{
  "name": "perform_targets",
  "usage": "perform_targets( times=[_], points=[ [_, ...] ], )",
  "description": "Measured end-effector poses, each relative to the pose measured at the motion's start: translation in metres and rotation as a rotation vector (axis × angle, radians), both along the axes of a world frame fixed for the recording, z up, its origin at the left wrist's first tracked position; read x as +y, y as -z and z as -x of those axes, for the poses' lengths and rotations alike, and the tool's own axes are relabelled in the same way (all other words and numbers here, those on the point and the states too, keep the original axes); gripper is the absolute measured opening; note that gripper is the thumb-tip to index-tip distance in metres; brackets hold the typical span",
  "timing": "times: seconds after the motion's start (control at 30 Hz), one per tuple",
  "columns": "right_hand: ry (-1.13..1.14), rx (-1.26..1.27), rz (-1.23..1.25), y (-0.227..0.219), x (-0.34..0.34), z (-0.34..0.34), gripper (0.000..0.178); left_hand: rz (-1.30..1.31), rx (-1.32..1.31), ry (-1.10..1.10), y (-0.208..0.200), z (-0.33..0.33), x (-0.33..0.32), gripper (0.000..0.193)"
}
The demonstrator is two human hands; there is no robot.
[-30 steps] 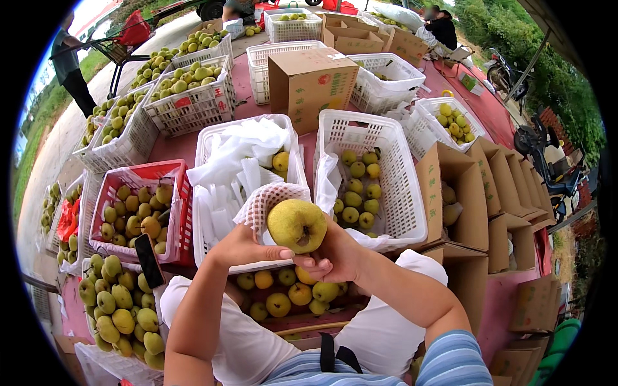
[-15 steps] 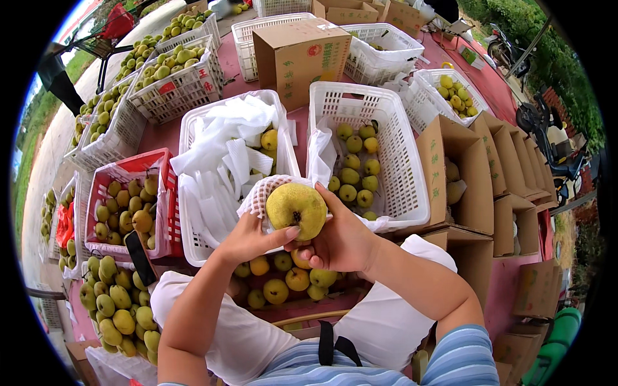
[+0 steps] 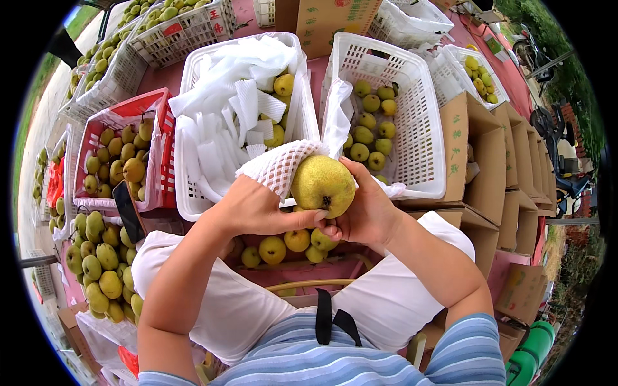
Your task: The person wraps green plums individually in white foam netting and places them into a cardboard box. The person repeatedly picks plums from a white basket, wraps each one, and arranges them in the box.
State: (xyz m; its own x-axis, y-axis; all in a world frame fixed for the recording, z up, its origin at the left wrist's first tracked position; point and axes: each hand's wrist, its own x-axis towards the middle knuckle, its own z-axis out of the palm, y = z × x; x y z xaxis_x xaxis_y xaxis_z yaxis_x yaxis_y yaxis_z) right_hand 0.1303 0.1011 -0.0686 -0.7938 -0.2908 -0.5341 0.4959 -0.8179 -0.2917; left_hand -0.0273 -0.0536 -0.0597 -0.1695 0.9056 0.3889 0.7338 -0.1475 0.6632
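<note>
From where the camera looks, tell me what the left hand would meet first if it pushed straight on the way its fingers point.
The left hand points right and already touches the round yellow-green pear with its white foam net sleeve. Straight beyond lies the right hand, probably next, though depth is unclear.

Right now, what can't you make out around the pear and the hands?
Head view only:
- Pear underside: hidden by the right hand and left hand.
- Foam net: its lower part is covered by the left hand.
- Basket below the hands: mostly blocked by both forearms.
- Cardboard box: cut off by the top edge.
</note>
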Motion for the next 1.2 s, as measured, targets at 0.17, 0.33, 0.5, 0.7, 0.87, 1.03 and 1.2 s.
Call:
perform_targets(
  times=[0.17,0.33,0.5,0.7,0.87,1.03,1.2],
  points=[
    [-0.489,-0.032,-0.348,0.045,0.006,-0.002,0.066,0.857,-0.139,-0.212,-0.048,0.011,-0.008,0.078],
    [-1.211,0.332,-1.461,0.122,-0.062,0.018,0.086,0.865,-0.259,-0.456,-0.051,0.010,-0.001,0.069],
    [-1.503,0.595,-1.805,0.186,-0.111,0.041,0.071,0.213,-0.075,-0.332,-0.017,0.005,-0.002,0.055],
    [-1.435,0.774,-1.310,0.093,-0.036,0.031,0.050,0.394,-0.095,-0.398,-0.004,0.009,-0.002,0.055],
    [-1.031,0.174,-0.605,0.024,0.158,0.040,0.041,0.357,0.125,-0.386,-0.002,0.014,0.002,0.058],
    [-0.290,-0.479,-1.379,0.152,0.321,-0.005,0.041,0.469,0.208,-0.315,0.017,0.022,-0.001,0.065],
    [-0.300,-0.523,-1.960,0.242,0.375,0.045,0.042,0.592,-0.050,-0.421,0.021,0.028,-0.005,0.058]
  ],
)
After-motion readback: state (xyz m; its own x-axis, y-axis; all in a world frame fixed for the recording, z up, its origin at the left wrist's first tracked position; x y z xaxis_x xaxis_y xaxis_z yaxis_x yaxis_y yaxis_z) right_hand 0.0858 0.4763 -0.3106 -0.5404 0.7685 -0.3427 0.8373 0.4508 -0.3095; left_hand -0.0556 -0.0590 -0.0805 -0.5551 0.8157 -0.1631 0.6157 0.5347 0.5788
